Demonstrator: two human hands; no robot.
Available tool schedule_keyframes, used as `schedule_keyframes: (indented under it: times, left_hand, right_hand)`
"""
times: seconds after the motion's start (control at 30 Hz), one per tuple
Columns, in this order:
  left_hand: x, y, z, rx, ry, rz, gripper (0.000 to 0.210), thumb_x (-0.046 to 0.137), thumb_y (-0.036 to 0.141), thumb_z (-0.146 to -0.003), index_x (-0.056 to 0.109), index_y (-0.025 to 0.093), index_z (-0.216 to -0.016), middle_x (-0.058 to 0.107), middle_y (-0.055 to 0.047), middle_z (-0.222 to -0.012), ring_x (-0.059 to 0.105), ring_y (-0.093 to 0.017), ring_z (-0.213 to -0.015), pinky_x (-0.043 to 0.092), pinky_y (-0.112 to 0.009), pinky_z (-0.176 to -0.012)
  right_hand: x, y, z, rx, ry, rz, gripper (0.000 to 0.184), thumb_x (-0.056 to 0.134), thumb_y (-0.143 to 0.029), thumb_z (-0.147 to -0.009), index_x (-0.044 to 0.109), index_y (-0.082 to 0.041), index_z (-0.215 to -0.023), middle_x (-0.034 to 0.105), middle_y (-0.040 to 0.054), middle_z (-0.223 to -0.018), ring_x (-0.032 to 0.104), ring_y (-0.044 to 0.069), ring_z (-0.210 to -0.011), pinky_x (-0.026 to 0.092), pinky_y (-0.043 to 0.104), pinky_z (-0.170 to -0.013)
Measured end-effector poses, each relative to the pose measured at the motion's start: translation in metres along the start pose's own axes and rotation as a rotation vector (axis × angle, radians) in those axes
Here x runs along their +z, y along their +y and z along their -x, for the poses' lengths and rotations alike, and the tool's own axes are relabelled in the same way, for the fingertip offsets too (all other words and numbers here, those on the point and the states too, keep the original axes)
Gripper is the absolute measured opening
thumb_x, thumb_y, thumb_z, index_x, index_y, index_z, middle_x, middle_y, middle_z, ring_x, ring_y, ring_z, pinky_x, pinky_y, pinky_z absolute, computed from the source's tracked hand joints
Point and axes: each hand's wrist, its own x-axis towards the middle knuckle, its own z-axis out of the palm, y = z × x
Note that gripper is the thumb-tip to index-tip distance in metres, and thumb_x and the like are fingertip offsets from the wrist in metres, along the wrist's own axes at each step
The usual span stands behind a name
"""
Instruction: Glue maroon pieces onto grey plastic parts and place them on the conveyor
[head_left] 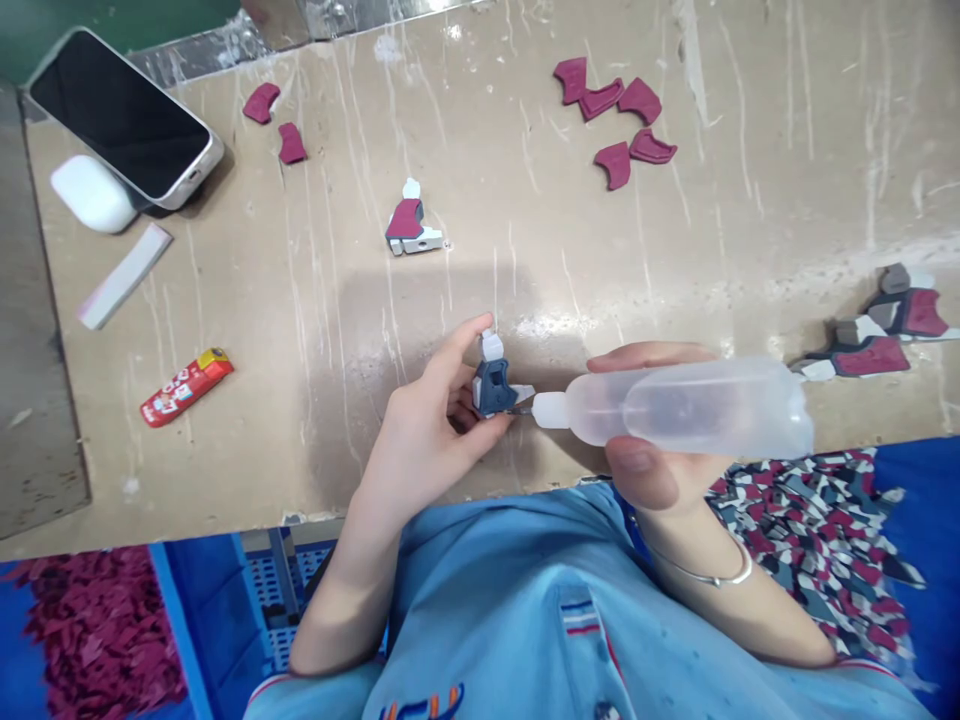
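My left hand (431, 415) is closed on a small navy and white plastic toy part (493, 387), held just above the front of the table. In my right hand (652, 470) lies a translucent squeeze bottle (697, 408), tipped on its side. Its thin metal nozzle points left and meets the toy part near its lower edge; whether it touches, I cannot tell. Farther back stands a similar part (407, 225) with a maroon cover on it. Loose maroon covers (615, 165) lie at the back right, and two more maroon pieces (291, 144) lie at the back left.
A phone (124, 120) rests at the back left beside a white rounded case (94, 193). Nearby are a pale strip (125, 276) and a red packet (187, 387). Joined toy parts (870, 355) sit at the right. Below the table edge are bins of maroon pieces (105, 630) and mixed parts (825, 550).
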Motion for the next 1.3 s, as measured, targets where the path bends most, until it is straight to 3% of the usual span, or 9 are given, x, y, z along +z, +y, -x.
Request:
schedule_keyframes:
  times: [0.23,0.4,0.53,0.77,1.03,1.3]
  left_hand:
    - [0.004,-0.001,0.003,-0.006,0.017,-0.002,0.070,0.088,0.019,-0.087,0.064,0.031,-0.151,0.073,0.005,-0.085,0.070,-0.014,-0.066,0.062,-0.024,-0.065]
    - [0.003,-0.001,0.003,0.026,-0.002,-0.012,0.070,0.084,0.016,-0.089,0.060,0.027,-0.153,0.072,0.006,-0.085,0.069,-0.012,-0.067,0.061,-0.021,-0.066]
    - [0.002,0.001,0.003,0.032,-0.009,-0.036,0.068,0.084,0.017,-0.089,0.060,0.027,-0.152,0.072,0.006,-0.084,0.068,-0.011,-0.066,0.061,-0.020,-0.066]
    - [0.003,-0.001,0.003,0.027,-0.007,-0.030,0.069,0.084,0.016,-0.089,0.061,0.028,-0.153,0.072,0.006,-0.084,0.067,-0.010,-0.066,0.060,-0.018,-0.065]
    - [0.000,0.001,0.002,0.029,-0.040,-0.053,0.069,0.085,0.015,-0.087,0.062,0.029,-0.151,0.069,0.008,-0.080,0.066,-0.010,-0.064,0.059,-0.017,-0.062]
    - [0.002,0.001,0.002,-0.002,-0.018,-0.077,0.069,0.085,0.018,-0.086,0.062,0.030,-0.150,0.073,0.006,-0.086,0.068,-0.011,-0.065,0.059,-0.018,-0.060]
  right_hand:
    - [0.000,0.011,0.006,-0.127,0.122,0.084,0.032,0.057,-0.061,-0.104,0.069,-0.032,-0.112,0.073,0.0060,-0.097,0.074,0.027,-0.081,0.065,0.045,-0.068]
    - [0.003,0.010,0.002,-0.132,0.200,0.041,0.032,0.066,-0.058,-0.103,0.073,-0.033,-0.122,0.073,0.0039,-0.096,0.073,0.024,-0.076,0.062,0.041,-0.061]
    - [0.005,0.007,-0.001,-0.158,0.190,0.009,0.035,0.071,-0.060,-0.101,0.077,-0.031,-0.120,0.074,0.0031,-0.092,0.074,0.024,-0.075,0.063,0.039,-0.060]
    - [0.004,0.010,0.005,-0.016,0.095,-0.074,0.038,0.064,-0.065,-0.104,0.072,-0.035,-0.127,0.073,0.0057,-0.110,0.078,0.027,-0.093,0.068,0.044,-0.076]
    - [0.008,0.003,-0.007,-0.105,0.158,-0.046,0.038,0.071,-0.063,-0.101,0.074,-0.028,-0.117,0.076,0.0063,-0.100,0.076,0.025,-0.081,0.067,0.042,-0.066]
    - [0.010,0.002,-0.001,-0.003,0.215,-0.171,0.039,0.083,-0.060,-0.092,0.077,-0.027,-0.112,0.076,0.0055,-0.103,0.076,0.025,-0.086,0.064,0.041,-0.071]
